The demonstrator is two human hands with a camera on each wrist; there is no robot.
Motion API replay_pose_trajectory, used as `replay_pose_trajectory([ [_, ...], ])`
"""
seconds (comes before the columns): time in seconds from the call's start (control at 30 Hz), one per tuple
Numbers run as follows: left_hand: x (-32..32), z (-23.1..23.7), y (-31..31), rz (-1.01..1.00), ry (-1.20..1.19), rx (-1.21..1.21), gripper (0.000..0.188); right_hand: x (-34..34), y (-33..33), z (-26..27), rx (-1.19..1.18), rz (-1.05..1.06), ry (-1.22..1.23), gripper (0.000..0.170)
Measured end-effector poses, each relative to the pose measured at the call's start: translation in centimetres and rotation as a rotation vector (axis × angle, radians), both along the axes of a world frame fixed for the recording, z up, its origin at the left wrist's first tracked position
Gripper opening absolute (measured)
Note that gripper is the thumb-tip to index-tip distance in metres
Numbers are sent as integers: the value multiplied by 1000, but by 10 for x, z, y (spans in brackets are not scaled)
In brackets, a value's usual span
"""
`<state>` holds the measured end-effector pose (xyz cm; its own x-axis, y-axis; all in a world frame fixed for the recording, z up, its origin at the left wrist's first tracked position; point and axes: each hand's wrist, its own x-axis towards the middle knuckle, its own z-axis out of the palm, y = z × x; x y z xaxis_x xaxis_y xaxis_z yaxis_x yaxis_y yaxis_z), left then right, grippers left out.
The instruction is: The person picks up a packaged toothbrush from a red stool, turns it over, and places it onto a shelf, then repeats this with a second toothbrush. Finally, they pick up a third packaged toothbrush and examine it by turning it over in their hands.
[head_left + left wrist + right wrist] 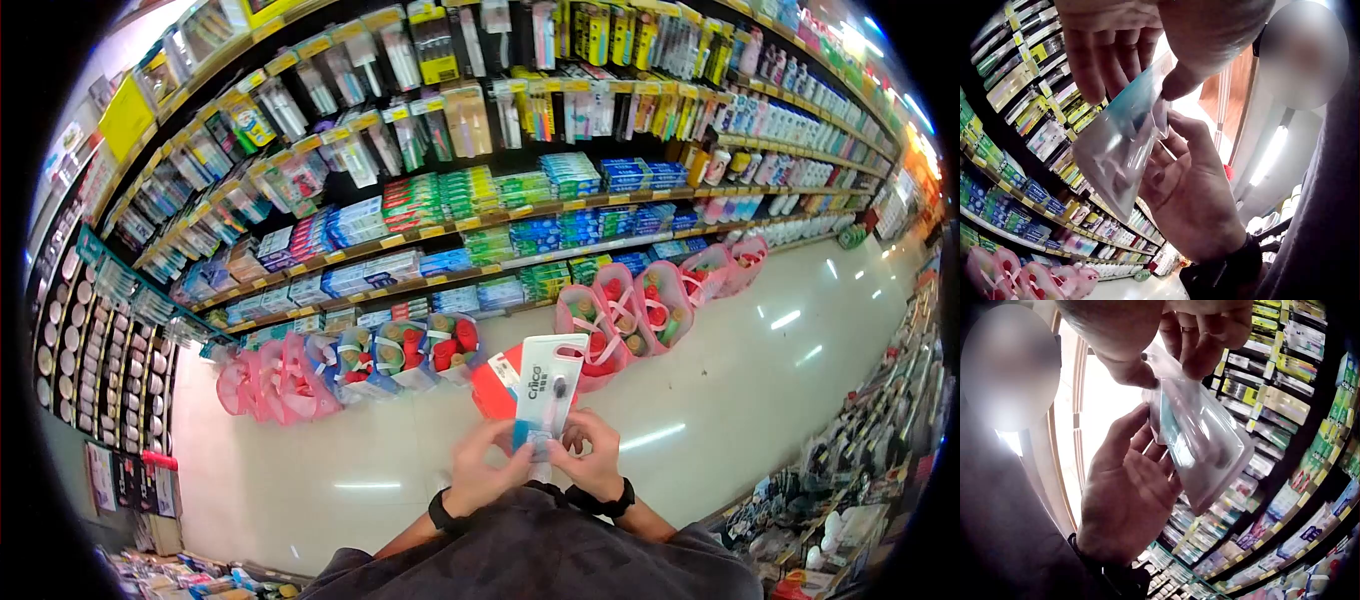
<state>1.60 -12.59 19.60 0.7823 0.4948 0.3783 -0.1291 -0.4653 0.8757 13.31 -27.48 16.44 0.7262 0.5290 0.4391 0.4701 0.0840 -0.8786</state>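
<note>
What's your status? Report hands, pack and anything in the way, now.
Left hand, right hand: both pinching near end of blister pack. Printed face toward the head camera. Nothing seen in the way; pink bags on floor beyond.

head: above, forward-down, farther | left wrist: close, rightward-up | right wrist: close, leftward-up | all share: package [546,393]

Hands: two, namely one left hand [485,465] and one right hand [592,458]. Blister pack [540,378]: one. Black wristbands [441,511]: two, one per wrist. Red item [488,390]: one. Blue bags [459,376]: at least three. Pink bags [600,380], right-hand group: at least five; left-hand group: overlapping, count indeterminable. Shelf goods [412,203]: too numerous and small to count.
</note>
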Motion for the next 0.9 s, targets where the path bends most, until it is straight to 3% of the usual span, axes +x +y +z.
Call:
replay_pose_trajectory([
  [0.17,-43,-3,25,53,-16,26,37,-29,31,3,-15,94,-27,41],
  [0.4,-133,-1,82,324,-141,-13,36,-99,122,31,-31,292,-91,41],
  [0.77,-322,-1,175,677,-168,75,38,-258,269,37,-14,635,-191,43],
  [0.9,-376,-8,193,809,-192,32,36,-314,304,24,-114,708,-34,39],
])
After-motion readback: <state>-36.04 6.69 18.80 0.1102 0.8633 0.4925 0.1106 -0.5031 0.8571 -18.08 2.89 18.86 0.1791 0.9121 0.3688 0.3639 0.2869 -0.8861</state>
